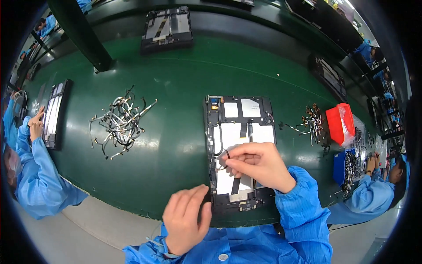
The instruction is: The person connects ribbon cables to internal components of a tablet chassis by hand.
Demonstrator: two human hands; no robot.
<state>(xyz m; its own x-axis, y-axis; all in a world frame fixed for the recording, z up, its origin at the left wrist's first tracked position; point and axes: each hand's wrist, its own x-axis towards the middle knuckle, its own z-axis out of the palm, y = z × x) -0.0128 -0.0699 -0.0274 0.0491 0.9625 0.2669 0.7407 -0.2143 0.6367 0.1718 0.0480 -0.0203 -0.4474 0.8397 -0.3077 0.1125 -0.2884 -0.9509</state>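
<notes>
An opened tablet housing (259, 132) lies in front of me on the green bench, its silver battery packs, flex strips and circuit boards bare. Over its left half, my right hand (261, 165) pinches a thin black cable (221, 140) between thumb and forefinger. The cable bends in a loop and runs up along the left side of the housing. My left hand (185, 216) is beside the lower left corner of the housing, fingers stretched out and holding nothing. Whether its fingertips touch the frame is hard to see.
A tangled pile of black cables (119, 125) lies left, a smaller cable pile (312, 125) right. A red bin (339, 124) and a blue bin (340, 167) stand far right. Another opened tablet (167, 27) sits at the back. A green post (81, 35) rises back left. Co-workers flank the bench.
</notes>
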